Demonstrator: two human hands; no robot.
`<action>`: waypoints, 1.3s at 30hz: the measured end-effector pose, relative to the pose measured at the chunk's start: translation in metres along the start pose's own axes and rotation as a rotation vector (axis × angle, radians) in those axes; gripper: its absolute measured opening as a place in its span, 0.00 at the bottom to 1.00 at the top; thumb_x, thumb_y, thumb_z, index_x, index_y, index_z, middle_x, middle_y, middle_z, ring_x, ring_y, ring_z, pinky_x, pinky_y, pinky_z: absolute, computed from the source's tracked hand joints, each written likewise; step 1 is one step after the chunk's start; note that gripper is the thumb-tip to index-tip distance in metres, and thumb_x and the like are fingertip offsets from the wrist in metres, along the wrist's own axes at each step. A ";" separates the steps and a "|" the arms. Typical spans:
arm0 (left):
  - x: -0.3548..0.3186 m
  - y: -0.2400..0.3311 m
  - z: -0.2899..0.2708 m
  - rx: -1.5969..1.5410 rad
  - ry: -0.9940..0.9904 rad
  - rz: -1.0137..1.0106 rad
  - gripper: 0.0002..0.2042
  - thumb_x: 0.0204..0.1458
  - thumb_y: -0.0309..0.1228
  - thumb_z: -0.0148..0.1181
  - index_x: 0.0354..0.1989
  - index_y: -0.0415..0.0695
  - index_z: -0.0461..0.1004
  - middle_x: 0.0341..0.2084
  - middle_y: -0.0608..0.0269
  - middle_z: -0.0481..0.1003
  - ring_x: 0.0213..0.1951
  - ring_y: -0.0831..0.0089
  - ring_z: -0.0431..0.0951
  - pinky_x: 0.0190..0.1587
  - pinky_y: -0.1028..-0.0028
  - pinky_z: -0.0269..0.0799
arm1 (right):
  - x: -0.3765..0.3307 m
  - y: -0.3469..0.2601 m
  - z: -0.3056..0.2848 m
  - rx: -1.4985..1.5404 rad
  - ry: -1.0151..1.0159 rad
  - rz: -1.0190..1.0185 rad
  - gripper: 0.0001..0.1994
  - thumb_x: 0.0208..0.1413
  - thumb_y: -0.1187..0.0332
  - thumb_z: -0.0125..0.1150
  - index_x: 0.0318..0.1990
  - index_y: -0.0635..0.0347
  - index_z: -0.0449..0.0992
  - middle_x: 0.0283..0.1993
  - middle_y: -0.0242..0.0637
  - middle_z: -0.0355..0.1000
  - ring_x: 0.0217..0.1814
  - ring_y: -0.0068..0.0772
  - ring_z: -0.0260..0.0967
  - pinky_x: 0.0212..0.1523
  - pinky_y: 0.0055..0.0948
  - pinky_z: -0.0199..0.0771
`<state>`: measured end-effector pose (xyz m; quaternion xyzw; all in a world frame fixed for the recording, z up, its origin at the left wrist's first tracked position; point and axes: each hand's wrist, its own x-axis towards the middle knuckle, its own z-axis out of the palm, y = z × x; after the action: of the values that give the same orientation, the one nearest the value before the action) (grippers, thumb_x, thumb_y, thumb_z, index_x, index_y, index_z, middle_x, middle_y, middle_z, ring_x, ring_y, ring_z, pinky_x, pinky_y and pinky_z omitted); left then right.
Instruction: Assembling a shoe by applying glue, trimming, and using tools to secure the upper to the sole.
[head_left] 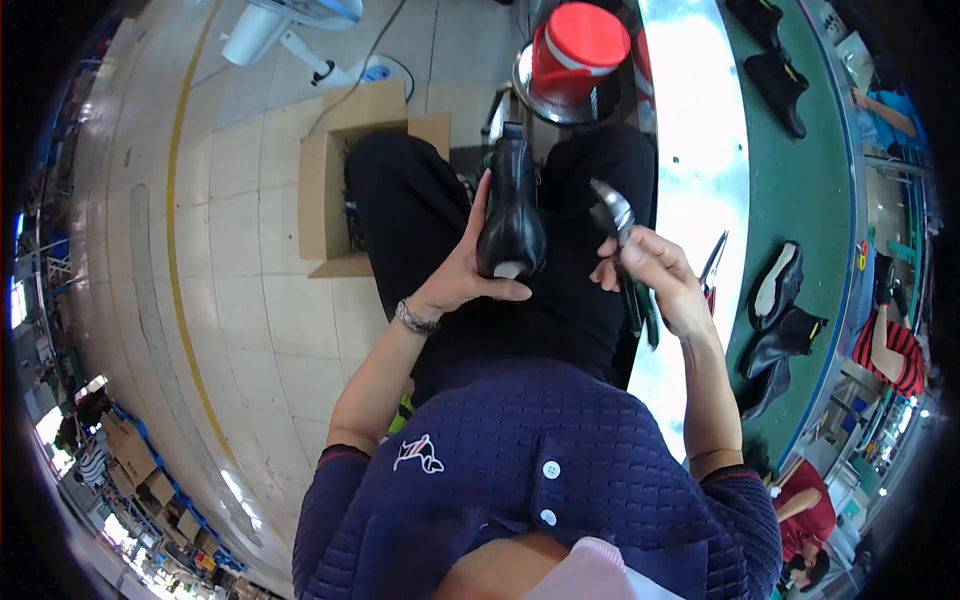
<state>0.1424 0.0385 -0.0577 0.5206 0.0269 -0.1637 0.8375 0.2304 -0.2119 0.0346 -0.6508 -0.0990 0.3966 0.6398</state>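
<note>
My left hand [468,268] is wrapped around the left side of a glossy black shoe [512,205], thumb at its near end. A small pale patch shows on the shoe's near end, and its narrow end points away from me. It is held above my lap between my knees. My right hand [662,272] grips a pair of pliers [627,258], with the shiny metal head pointing up and left and dark green handles trailing below the palm. The pliers are apart from the shoe, to its right.
On my right runs a white metal ledge [700,150], with scissors [712,265] lying on it. Beyond is a green belt [785,190] bearing several black shoes [780,340]. An open cardboard box [314,200] stands left of my knees; a red-lidded container [588,38] and a white fan [258,35] are ahead.
</note>
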 end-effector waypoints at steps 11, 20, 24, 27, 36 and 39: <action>0.002 -0.035 -0.016 -0.095 -0.070 -0.113 0.56 0.41 0.43 0.75 0.72 0.55 0.36 0.60 0.56 0.57 0.61 0.66 0.59 0.63 0.69 0.54 | -0.013 0.040 0.020 0.060 -0.246 0.438 0.19 0.65 0.54 0.52 0.38 0.63 0.75 0.23 0.34 0.73 0.25 0.19 0.67 0.29 0.20 0.68; 0.021 -0.021 0.037 -0.008 0.355 -0.027 0.22 0.47 0.45 0.70 0.39 0.46 0.64 0.29 0.73 0.65 0.31 0.85 0.63 0.35 0.81 0.63 | -0.003 0.029 0.025 -0.050 -0.414 0.576 0.32 0.64 0.40 0.42 0.22 0.60 0.73 0.15 0.25 0.61 0.17 0.17 0.59 0.20 0.19 0.60; 0.020 -0.019 0.036 0.044 0.346 -0.020 0.21 0.48 0.43 0.69 0.38 0.46 0.64 0.28 0.75 0.65 0.31 0.85 0.63 0.35 0.81 0.62 | 0.009 -0.005 0.033 -0.533 -0.443 0.568 0.34 0.64 0.41 0.41 0.18 0.62 0.73 0.15 0.32 0.66 0.18 0.26 0.67 0.24 0.28 0.68; 0.024 -0.020 0.031 0.002 0.344 -0.019 0.21 0.49 0.40 0.68 0.43 0.45 0.65 0.31 0.73 0.66 0.33 0.84 0.64 0.37 0.80 0.63 | 0.015 -0.014 0.041 -0.946 -0.393 0.497 0.33 0.65 0.42 0.41 0.22 0.64 0.76 0.18 0.37 0.72 0.22 0.35 0.75 0.30 0.36 0.75; -0.006 0.013 0.019 -0.009 0.190 0.130 0.48 0.36 0.38 0.73 0.65 0.47 0.48 0.48 0.58 0.67 0.49 0.69 0.70 0.53 0.70 0.67 | -0.002 0.037 -0.034 -1.177 0.454 0.271 0.23 0.65 0.53 0.48 0.32 0.66 0.78 0.19 0.41 0.72 0.19 0.36 0.72 0.26 0.32 0.71; -0.007 0.029 0.026 0.091 0.106 0.297 0.54 0.29 0.41 0.77 0.65 0.44 0.47 0.55 0.55 0.62 0.58 0.65 0.64 0.61 0.66 0.59 | -0.007 0.065 -0.083 -1.401 0.611 0.490 0.16 0.66 0.69 0.46 0.57 0.66 0.67 0.43 0.54 0.73 0.39 0.47 0.75 0.37 0.42 0.77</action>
<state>0.1415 0.0286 -0.0193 0.5641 -0.0135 -0.0114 0.8255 0.2540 -0.2893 -0.0325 -0.9841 0.0003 0.1759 -0.0238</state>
